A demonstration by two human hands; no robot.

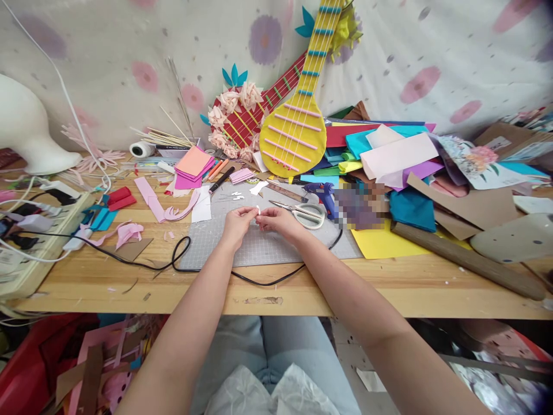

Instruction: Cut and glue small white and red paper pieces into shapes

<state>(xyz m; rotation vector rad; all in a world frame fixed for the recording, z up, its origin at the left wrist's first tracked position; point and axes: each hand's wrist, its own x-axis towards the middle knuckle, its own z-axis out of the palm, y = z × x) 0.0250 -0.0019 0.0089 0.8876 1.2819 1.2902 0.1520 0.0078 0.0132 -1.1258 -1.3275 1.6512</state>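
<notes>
Over the grey cutting mat point(259, 251), my left hand point(237, 225) and my right hand point(280, 221) meet with fingertips pinched together. Between them is a small white strip point(258, 211), perhaps rolled paper; both hands seem to grip it. Several tiny white pieces point(237, 197) lie on the mat just beyond my left hand, and a white paper scrap point(258, 188) is behind them. Right beside my right hand rest white-handled scissors point(311, 218), blades pointing left. A blue glue gun point(326, 199) lies past the scissors, next to a ruler point(287, 192).
A black cord point(268, 283) loops across the table's front. At left stands a power strip point(52, 242) full of plugs. A yellow paper lute point(298, 132) and a red one point(276, 92) lean at the back. Coloured sheets point(400, 153) pile up at right, behind a brown tube point(466, 262).
</notes>
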